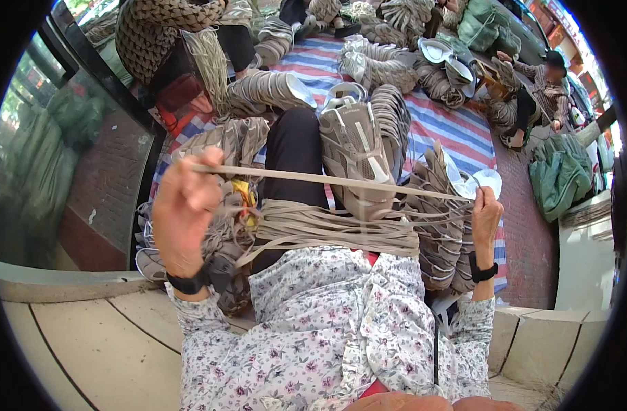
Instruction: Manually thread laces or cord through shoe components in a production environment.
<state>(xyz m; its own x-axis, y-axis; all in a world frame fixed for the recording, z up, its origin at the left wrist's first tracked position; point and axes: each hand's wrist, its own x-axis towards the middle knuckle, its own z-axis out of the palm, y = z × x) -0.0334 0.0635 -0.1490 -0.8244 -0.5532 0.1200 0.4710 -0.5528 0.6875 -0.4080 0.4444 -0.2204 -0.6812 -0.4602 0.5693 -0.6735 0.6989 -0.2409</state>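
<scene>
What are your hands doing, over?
Left fingers and right fingers pinching a flat beige shoelace, stretched between. Shoelace bundle underneath. Gray-brown mesh sneaker beyond the bundle; nothing seen blocking the stretch.

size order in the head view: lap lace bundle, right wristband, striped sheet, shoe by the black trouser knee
1. Striped sheet
2–3. Lace bundle and shoe: too alike to rank; bundle wider, shoe taller
4. Right wristband
</scene>
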